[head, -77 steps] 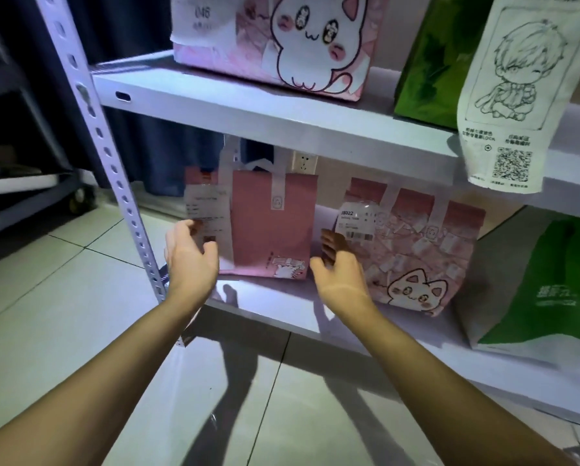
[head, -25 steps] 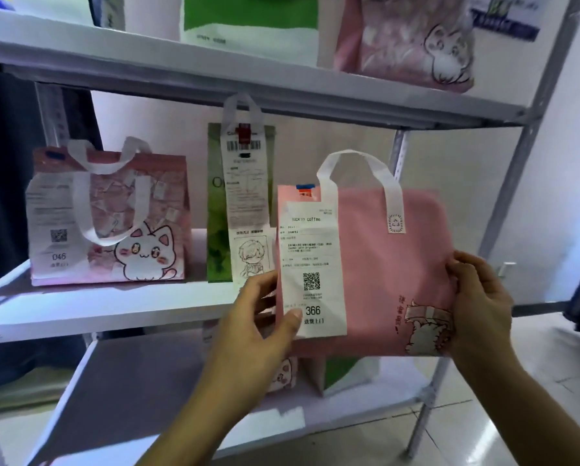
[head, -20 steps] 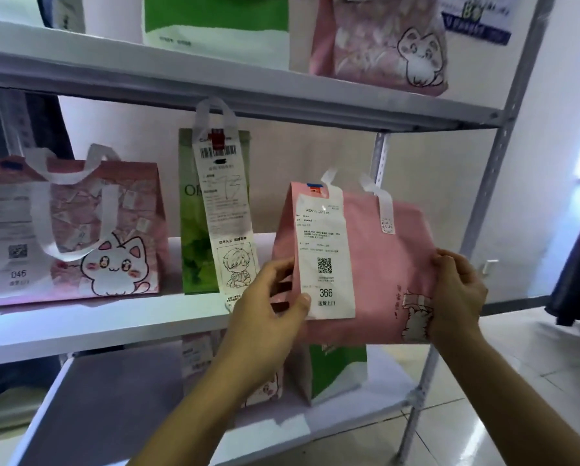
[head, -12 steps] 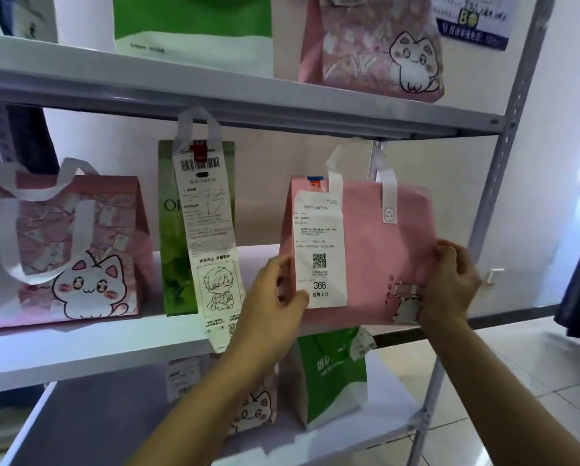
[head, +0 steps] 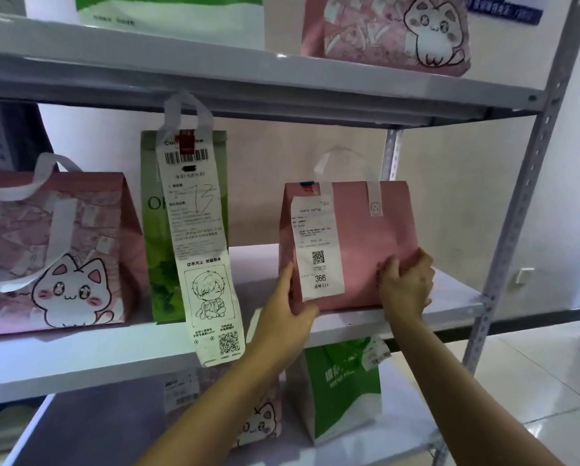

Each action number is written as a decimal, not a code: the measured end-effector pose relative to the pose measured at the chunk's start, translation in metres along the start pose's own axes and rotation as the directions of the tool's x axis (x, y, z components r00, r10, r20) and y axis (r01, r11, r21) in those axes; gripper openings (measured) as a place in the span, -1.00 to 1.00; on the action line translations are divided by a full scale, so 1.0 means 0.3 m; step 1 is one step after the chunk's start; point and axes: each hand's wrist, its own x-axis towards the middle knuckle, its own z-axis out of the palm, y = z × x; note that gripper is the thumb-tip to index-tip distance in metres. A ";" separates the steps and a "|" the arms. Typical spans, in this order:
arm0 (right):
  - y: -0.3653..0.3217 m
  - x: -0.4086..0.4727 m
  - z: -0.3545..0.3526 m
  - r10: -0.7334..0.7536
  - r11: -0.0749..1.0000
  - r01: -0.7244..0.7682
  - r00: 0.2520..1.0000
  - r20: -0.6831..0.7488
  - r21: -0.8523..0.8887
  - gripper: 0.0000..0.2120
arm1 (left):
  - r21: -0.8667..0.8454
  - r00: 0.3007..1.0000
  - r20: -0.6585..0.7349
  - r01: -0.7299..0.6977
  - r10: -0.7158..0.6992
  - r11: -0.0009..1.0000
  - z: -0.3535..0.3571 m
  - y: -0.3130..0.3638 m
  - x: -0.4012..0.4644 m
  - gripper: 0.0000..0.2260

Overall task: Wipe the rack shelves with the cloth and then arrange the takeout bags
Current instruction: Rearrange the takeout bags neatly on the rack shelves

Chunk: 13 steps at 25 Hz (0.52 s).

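- A grey metal rack with white shelves stands against a pale wall; tiled floor shows at lower right.
- On the middle shelf, from the left: a pink cat-print bag, then a tall green bag whose long receipt hangs past the shelf's front edge.
- The upper shelf carries a green-and-white bag and another pink cat bag; the lower shelf holds a cat bag and a green bag.
- The plain pink bag, receipt marked 366, stands upright on the middle shelf, right of the green bag and apart from it.
- The left hand grips its lower left corner, thumb on the front.
- The right hand clasps its lower right corner, fingers curled.
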 end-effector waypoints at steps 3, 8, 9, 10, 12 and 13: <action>0.020 0.026 0.026 0.044 0.998 -0.046 0.996 0.079 0.031 -0.46 | 0.068 0.999 0.042 0.002 -0.004 0.998 0.007 0.012 0.060 -0.33; 0.066 0.094 0.046 0.046 0.993 -0.054 0.996 0.079 0.103 -0.57 | 0.095 0.993 0.110 0.023 -0.034 0.995 0.013 0.010 0.147 -0.35; 0.071 0.105 0.050 0.052 0.994 -0.060 0.995 0.085 0.096 -0.58 | 0.106 0.993 0.117 0.020 -0.033 0.994 0.016 0.014 0.161 -0.35; 0.075 0.113 0.055 0.058 0.994 -0.066 0.994 0.092 0.083 -0.58 | 0.117 0.992 0.122 0.013 -0.027 0.993 0.016 0.020 0.177 -0.36; 0.083 0.122 0.064 0.070 0.995 -0.075 0.994 0.090 0.058 -0.61 | 0.120 0.992 0.126 -0.005 -0.010 0.993 0.011 0.033 0.200 -0.35; 0.085 0.123 0.069 0.075 0.996 -0.079 0.994 0.078 0.051 -0.63 | 0.123 0.993 0.117 -0.002 -0.013 0.992 0.005 0.035 0.204 -0.33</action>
